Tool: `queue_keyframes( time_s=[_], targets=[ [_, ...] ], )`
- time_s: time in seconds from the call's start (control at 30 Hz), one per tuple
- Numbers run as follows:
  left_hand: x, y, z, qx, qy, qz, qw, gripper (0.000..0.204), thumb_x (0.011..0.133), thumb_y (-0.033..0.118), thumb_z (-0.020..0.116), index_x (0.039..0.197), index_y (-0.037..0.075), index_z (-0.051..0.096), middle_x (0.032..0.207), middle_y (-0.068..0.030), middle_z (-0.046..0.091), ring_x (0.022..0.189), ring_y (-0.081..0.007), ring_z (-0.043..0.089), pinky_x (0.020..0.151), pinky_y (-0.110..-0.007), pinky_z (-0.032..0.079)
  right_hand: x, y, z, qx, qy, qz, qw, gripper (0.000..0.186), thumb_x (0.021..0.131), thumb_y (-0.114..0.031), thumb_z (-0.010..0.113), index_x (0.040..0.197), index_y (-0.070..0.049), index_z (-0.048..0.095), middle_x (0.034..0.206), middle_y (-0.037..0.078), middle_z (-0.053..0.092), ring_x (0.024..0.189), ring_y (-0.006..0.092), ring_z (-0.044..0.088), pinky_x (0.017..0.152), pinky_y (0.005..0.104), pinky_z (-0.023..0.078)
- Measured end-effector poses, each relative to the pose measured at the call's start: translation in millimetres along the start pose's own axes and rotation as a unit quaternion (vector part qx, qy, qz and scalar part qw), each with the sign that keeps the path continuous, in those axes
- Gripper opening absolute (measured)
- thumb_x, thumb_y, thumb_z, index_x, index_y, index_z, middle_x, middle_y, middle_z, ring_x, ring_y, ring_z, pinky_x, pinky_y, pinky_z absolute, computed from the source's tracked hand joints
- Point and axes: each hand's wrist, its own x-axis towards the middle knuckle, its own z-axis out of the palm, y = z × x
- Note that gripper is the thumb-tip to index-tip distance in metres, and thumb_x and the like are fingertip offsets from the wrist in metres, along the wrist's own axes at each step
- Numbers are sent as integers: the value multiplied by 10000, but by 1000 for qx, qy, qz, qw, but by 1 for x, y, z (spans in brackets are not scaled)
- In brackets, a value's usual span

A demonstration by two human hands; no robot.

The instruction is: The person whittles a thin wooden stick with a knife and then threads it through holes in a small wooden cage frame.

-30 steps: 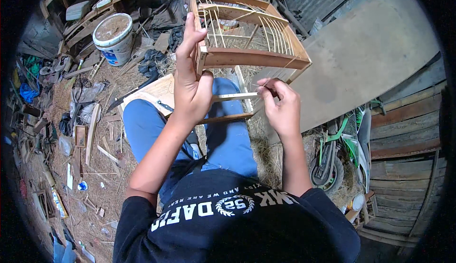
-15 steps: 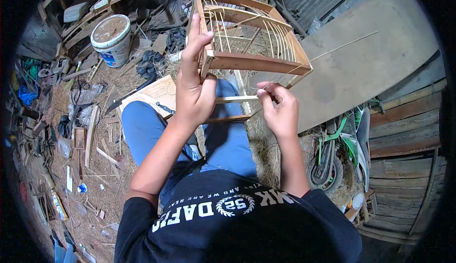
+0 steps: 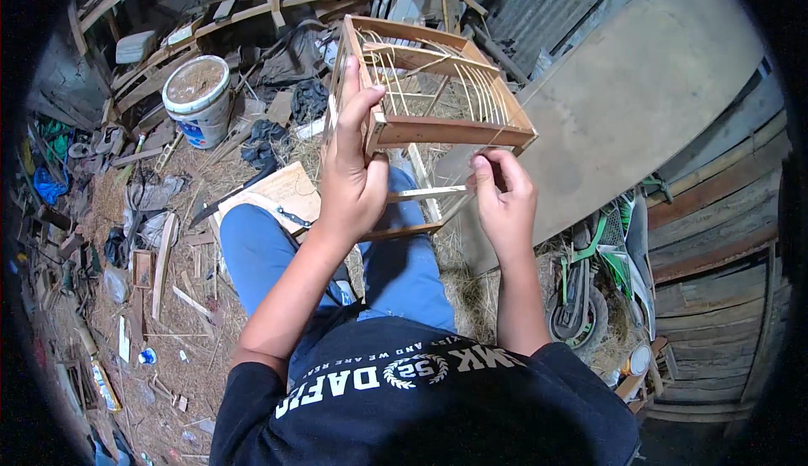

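A wooden cage frame (image 3: 454, 133) with rows of thin bamboo sticks is held tilted above my lap. My left hand (image 3: 349, 184) grips its near left corner post, thumb and fingers wrapped against the wood. Close beneath the right end of the front rail, my right hand (image 3: 507, 197) has its thumb and forefinger pinched on a thin bamboo stick (image 3: 497, 135). That stick runs up by the rail; its tip by the fingers is too fine to make out. Lower bars of the cage lie over my thighs.
A large brown board (image 3: 623, 104) leans at the right, with a green and white motorbike (image 3: 602, 255) beside it. At the left stand a white bucket (image 3: 199, 104) and scattered wood scraps. A knife (image 3: 220, 202) and a light wooden board (image 3: 286, 188) lie by my left knee.
The cage has come slightly lower and left in the picture. My right hand has shifted a little right, and the stick's long end no longer stretches out across the brown board.
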Motion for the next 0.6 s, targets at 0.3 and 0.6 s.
queue_keyframes(
  time_s=[0.3, 0.6],
  targets=[
    [-6, 15, -5, -20, -9, -18, 1000, 794, 735, -193, 380, 1469, 110, 379, 1678, -299, 124, 1564, -445, 126, 1244, -464, 172, 19, -54, -22, -32, 128, -114, 985, 156, 981, -139, 677, 1027, 9, 670, 810, 48, 663, 706, 114, 588, 644, 281, 486],
    [-15, 16, -13, -20, -7, -14, 1000, 782, 764, -221, 377, 1473, 110, 366, 1687, -280, 101, 1571, -425, 98, 1254, -478, 155, 54, -85, -12, 74, 124, -182, 973, 133, 1005, -105, 640, 957, 18, 656, 837, 40, 655, 742, 86, 565, 676, 253, 470]
  ],
)
